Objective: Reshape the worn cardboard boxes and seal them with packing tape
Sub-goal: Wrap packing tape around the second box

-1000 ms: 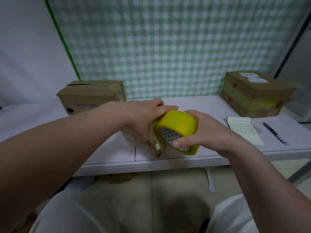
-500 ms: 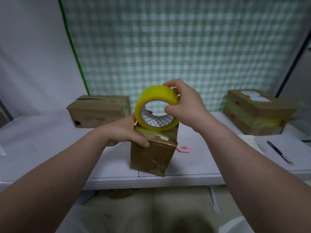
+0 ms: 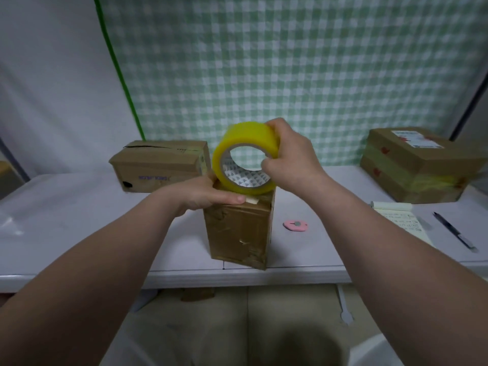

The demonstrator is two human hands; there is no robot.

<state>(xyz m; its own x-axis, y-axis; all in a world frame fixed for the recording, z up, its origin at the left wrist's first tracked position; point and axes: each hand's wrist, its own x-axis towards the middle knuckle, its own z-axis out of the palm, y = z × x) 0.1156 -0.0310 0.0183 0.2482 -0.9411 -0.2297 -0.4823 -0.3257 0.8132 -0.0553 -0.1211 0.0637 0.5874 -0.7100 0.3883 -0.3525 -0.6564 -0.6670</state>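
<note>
Right grip [image 3: 287, 165] pinches tape [image 3: 244, 140] on box [image 3: 237, 233]

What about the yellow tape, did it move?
Yes. The yellow tape roll, held by the right hand, went up from the table front edge to the top of the standing box.
</note>
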